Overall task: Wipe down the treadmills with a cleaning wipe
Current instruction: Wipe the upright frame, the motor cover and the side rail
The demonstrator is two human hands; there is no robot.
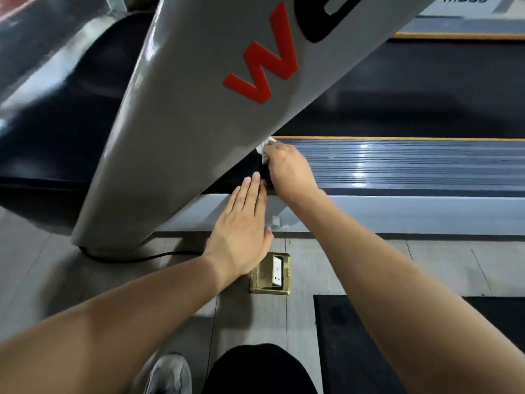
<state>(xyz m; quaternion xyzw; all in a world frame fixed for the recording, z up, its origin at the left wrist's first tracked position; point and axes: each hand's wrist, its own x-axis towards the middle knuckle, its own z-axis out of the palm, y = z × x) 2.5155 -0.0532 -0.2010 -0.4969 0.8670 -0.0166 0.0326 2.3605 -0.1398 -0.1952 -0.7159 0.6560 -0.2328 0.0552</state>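
1. Left hand (241, 237) at frame centre, reaching forward from the lower left, flat and holding nothing, straight fingers together, tips at the base of the grey post (181, 123).
2. Right hand (289, 172) just above it, arm stretched in from the lower right, fingers curled round a white wipe (264, 149).
3. Wipe crumpled, peeking from the fingertips, pressed where post meets ribbed side rail (412, 163).
4. Post smooth, glossy, red letter on it; brass floor socket (270, 274) below the hands.
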